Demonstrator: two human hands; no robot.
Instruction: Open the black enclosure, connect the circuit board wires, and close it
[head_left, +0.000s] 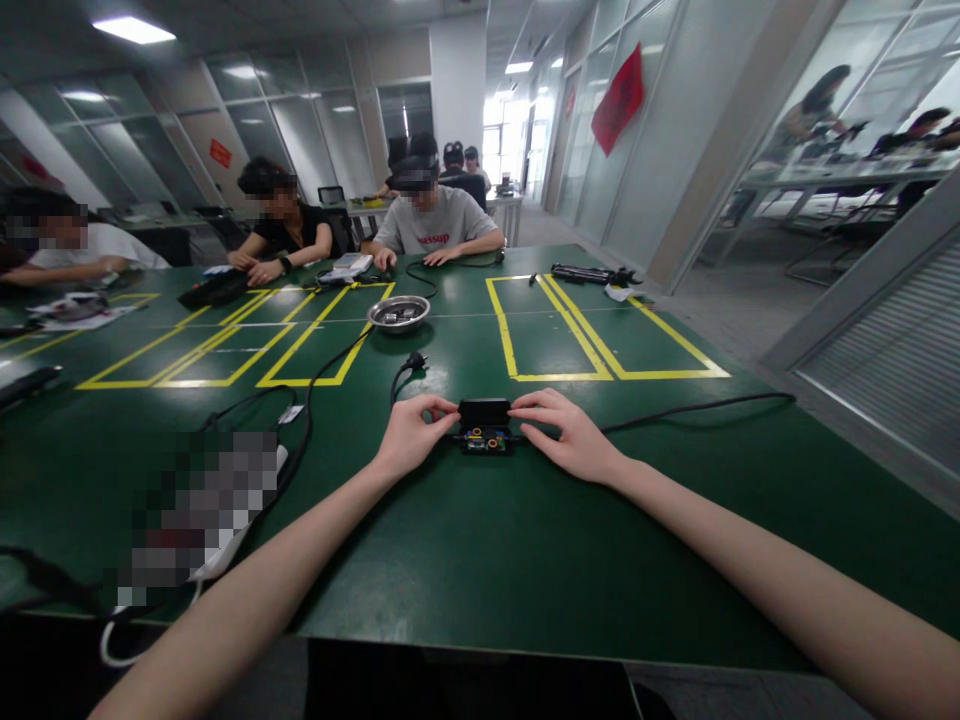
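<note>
A small black case (486, 452) lies on the green table in front of me, with a circuit board (484, 439) showing inside, including copper-coloured ring coils. Behind the board a black cover (484, 412) stands tilted up. At its left edge, my left hand (411, 432) pinches the cover between thumb and fingers. The fingertips of my right hand (568, 437) grip the cover's right edge, the thumb lower near the case. A black cable (697, 404) runs off to the right from the case. To the left, a cable with a black plug (415, 363) rests behind my left hand.
A metal bowl (399, 314) with small metal parts stands further back. Yellow tape outlines (514, 350) mark the table. A power strip (244, 520), partly blurred out, lies at left with cables. A folded black tripod-like object (592, 274) is at the far right. Several people sit across the table.
</note>
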